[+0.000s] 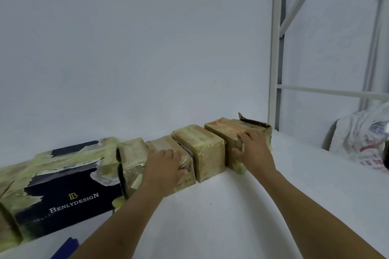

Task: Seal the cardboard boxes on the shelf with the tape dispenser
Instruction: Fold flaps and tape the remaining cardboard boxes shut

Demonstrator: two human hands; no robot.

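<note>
Cardboard boxes (202,147): four small ones in a row on the shelf, side by side against the wall, all wrapped in yellowish tape.
End box (219,129): rightmost of the row; a torn flap stands up at its far corner.
Right hand (253,149): grips the near end of the end box, fingers (250,135) curled over the top, thumb on the left face.
Second box (162,143): second from the left, two places left of the end box.
Left hand (166,164): lies palm down on the second box, fingers relaxed over its top, thumb along the front edge, gripping nothing.
Black box (69,197): larger, lettered BENLYDESIGN, touching the row's left end, partly taped.
Blue object (66,248): at the lower edge, near the left forearm; cannot tell what it is.
Shelf (231,206): white surface carrying everything.
Plastic bag (362,139): crumpled, far right, well apart from the boxes; contents hidden.
Shelf frame (275,48): white metal upright behind the end box.
</note>
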